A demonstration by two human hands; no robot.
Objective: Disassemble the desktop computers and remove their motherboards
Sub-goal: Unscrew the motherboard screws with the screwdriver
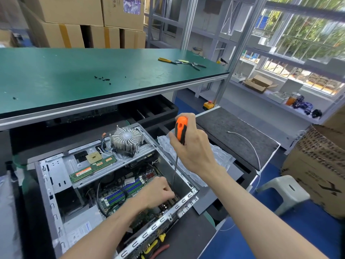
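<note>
Open case (56, 174) lying on its side on a low bench below the green desk (74, 75), motherboard (119, 195) still bedded on the case floor. Right hand (190, 144) clenched around the orange handle of a screwdriver (180, 130), shaft standing near upright and dropping to the board close to the right case wall. Left hand (158, 189) down inside the case, fingers curled at the shaft tip, seemingly steadying it or a screw there; hard to tell whether anything is actually pinched.

Likely step: backing out a board screw by the right wall.

Risks from here: tip slipping off the screw head and gouging the board or jabbing the left fingertips, given how close they sit to the tip. Loose screw dropping among the slots. Left forearm crossing the case's front sheet-metal rim, so a scrape there if the arm jerks back.

Heatsink (127, 141), a loose chip (94, 157) and a memory stick (93, 168) resting unsecured on the drive bracket at the far side of the case, directly above the board; a knock to the case could send them sliding down into it.

Room: tight between shaft and right wall, little sideways play. Desk edge overhanging the far side of the case, limiting lift there. Freer room toward the near edge, though pliers (155, 245) lie just outside the front rim. Screws (102, 78) scattered mid-desk, more pliers (168, 60) near its far right corner.
</note>
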